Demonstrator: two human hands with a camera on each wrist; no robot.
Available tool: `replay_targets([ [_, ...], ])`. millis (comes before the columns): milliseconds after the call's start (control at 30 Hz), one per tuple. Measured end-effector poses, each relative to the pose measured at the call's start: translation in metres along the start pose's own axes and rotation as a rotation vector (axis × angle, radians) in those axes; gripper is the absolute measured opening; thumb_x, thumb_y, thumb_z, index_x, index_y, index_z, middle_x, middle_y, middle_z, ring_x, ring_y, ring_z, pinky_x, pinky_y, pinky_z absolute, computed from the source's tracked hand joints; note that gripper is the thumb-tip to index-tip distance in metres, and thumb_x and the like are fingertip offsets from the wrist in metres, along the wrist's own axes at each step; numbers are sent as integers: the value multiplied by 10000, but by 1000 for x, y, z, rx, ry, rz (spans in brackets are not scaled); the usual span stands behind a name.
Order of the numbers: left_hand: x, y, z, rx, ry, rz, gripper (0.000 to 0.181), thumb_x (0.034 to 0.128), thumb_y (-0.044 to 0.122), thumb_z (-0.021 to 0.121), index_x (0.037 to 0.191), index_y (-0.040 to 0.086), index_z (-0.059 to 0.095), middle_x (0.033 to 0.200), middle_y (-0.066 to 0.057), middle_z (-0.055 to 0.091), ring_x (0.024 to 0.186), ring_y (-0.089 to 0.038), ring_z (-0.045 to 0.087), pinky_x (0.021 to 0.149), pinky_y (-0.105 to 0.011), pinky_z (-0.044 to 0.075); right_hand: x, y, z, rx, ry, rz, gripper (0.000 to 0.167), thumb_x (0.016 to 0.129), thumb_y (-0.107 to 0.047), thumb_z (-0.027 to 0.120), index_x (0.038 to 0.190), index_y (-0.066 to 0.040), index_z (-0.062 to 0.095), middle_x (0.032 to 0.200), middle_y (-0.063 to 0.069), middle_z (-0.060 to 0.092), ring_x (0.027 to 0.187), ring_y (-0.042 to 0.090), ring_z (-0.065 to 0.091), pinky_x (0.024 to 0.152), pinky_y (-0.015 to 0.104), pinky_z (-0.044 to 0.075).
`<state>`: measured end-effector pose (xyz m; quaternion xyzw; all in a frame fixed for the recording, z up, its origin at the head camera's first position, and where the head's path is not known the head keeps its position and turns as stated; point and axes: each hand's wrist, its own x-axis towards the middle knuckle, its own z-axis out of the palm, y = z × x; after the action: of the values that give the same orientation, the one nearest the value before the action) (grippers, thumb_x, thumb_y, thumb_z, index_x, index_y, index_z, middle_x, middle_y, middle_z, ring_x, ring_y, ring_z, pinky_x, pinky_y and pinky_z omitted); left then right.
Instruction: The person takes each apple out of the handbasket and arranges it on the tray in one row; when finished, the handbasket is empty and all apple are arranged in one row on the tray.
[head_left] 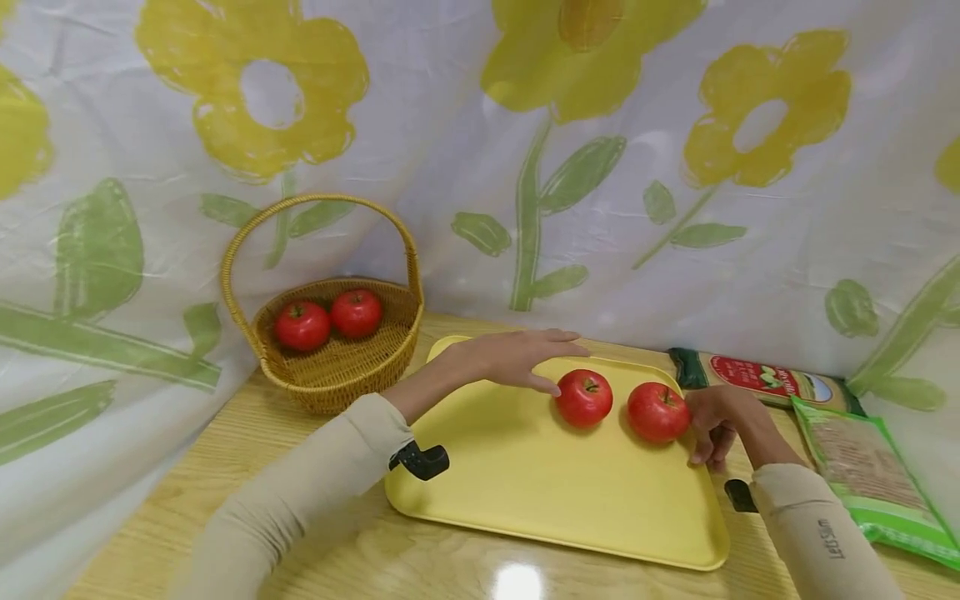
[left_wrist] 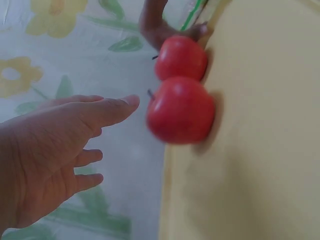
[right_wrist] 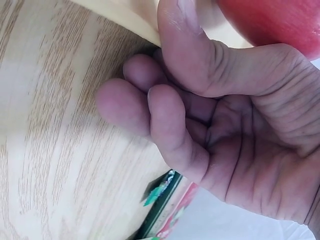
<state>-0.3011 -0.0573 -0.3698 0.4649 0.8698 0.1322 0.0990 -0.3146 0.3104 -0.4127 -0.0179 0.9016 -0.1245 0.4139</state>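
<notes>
Two red apples stand side by side on a yellow tray (head_left: 555, 492), the left apple (head_left: 583, 399) near its middle and the right apple (head_left: 657, 412) by its right edge. My left hand (head_left: 525, 358) hovers over the tray's back part, fingers extended; in the left wrist view a gap separates its thumb from the nearer apple (left_wrist: 181, 111). At the tray's right rim, my right hand (head_left: 716, 421) is beside the right apple. The right wrist view shows that hand (right_wrist: 220, 115) with its fingers curled, nothing visible in them, and the thumb by the tray edge.
A wicker basket (head_left: 341, 375) with a tall handle stands at the back left, two red apples (head_left: 302, 325) inside. Behind the right hand lies a green and red package (head_left: 765, 377); a green-edged bag (head_left: 873, 475) is at the right. A flowered cloth (head_left: 420, 158) hangs behind.
</notes>
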Motion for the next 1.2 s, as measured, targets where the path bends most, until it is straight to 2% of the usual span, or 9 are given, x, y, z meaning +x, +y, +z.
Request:
replay_targets([
  [167,-28,-21,-20,27,-11,-51,703,1044,345,645,1646,155,336,1743,-129,254,1635,-302,223,1320,-469,256,-2,0,2,2,2,-7,260,778,-134,914,890,-8,716,742,101,787,613,154,753,682,295,643],
  [300,-51,-41,-35,50,-5,-98,684,1048,335,640,1635,128,356,1710,-115,343,1611,-296,294,1316,-458,268,-6,4,1,2,3,-4,247,782,-110,908,896,-11,713,737,92,783,599,147,742,675,292,640],
  [533,-99,-73,-60,50,-13,-217,594,1056,339,626,1588,138,451,1612,-100,507,1466,-336,515,1204,-517,428,-7,5,-3,11,4,-23,237,775,-97,910,888,-25,713,732,80,776,607,144,743,675,299,643],
  [700,-127,-101,-68,21,18,-280,544,1055,351,626,1531,110,522,1516,-137,599,1320,-349,635,1105,-520,513,-2,3,-2,17,9,-38,230,771,-98,912,851,-33,707,718,81,773,610,146,748,672,305,644],
  [833,-142,-117,-73,-5,53,-303,508,1047,301,645,1485,56,565,1435,-188,657,1316,-356,647,1113,-520,513,0,4,-1,18,2,-34,216,775,-103,909,823,-34,710,712,77,771,623,149,755,682,307,646],
  [1033,-152,-138,-80,69,149,-310,413,1021,222,677,1359,-15,653,1336,-214,709,1202,-376,700,1059,-528,538,-1,6,-3,0,7,-26,208,783,-135,911,818,-35,732,729,68,777,658,159,767,707,316,651],
  [1200,-164,-153,-79,104,191,-332,402,1006,201,685,1325,-42,660,1285,-246,717,1178,-417,690,1048,-557,525,1,4,-3,1,-3,-41,199,784,-144,912,816,-51,739,716,45,767,642,137,751,693,298,646],
])
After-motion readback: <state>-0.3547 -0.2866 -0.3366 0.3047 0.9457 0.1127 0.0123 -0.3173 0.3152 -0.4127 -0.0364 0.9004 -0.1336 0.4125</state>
